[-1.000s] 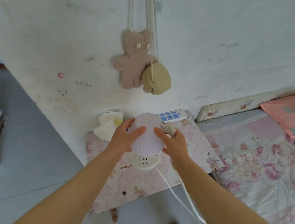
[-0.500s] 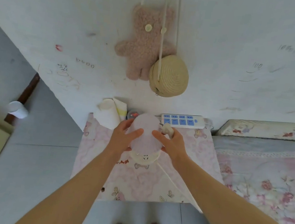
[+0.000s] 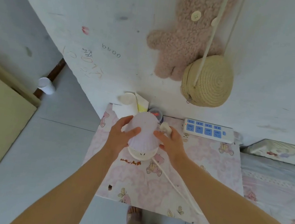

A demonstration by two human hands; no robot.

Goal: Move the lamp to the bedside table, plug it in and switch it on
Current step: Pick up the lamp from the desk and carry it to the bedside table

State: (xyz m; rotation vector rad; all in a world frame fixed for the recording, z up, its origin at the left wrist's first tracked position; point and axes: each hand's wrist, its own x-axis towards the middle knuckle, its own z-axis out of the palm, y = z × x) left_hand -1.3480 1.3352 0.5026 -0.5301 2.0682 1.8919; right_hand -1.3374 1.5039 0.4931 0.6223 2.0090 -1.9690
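A small lamp (image 3: pixel 143 135) with a ribbed pale lilac shade and a round white base is over the back left part of the bedside table (image 3: pixel 209 175), which has a pink bear-print cover. My left hand (image 3: pixel 120 136) grips the shade's left side. My right hand (image 3: pixel 171 142) presses the shade's right side and also holds the lamp's white plug (image 3: pixel 166 128). The white cord (image 3: pixel 173 184) trails from the base toward me across the table. A white power strip (image 3: pixel 208 131) with blue sockets lies at the table's back right, against the wall.
Folded white and yellow paper (image 3: pixel 131 104) and a small dark jar (image 3: pixel 155 113) stand behind the lamp. A plush bear (image 3: pixel 186 34) and a round straw bag (image 3: pixel 209 81) hang on the wall above. A floral bed (image 3: pixel 274 176) adjoins on the right. A white cup (image 3: pixel 46 85) stands at left.
The view has closed in on the table and swung over it. Both hands have kept their hold on the shade, and the lamp now sits low over the table's back left.
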